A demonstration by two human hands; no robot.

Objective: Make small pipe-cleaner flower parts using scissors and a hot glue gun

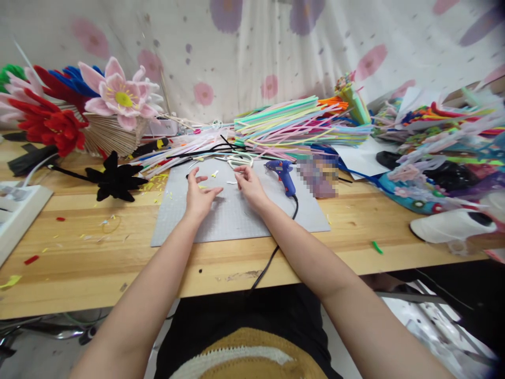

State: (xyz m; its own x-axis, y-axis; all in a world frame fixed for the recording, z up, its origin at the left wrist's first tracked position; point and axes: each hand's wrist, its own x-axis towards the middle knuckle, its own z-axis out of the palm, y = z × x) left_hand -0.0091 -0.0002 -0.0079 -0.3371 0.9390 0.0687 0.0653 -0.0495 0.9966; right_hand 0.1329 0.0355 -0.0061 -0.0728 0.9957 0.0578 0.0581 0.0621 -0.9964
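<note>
You are holding one bare left hand [198, 198] and one bare right hand [249, 184] over one flat grey cutting mat [236, 223]. Right of your fingers [214, 192], one blue plastic glue gun [286, 179] and one white cylindrical roll [450, 226] are lying; left of them, one fuzzy black flower [115, 181] and two small red scraps [31, 259] are resting.

Bit [231, 182] nr R hand [250, 186] unclear, obj [319, 177] pixelated
</note>
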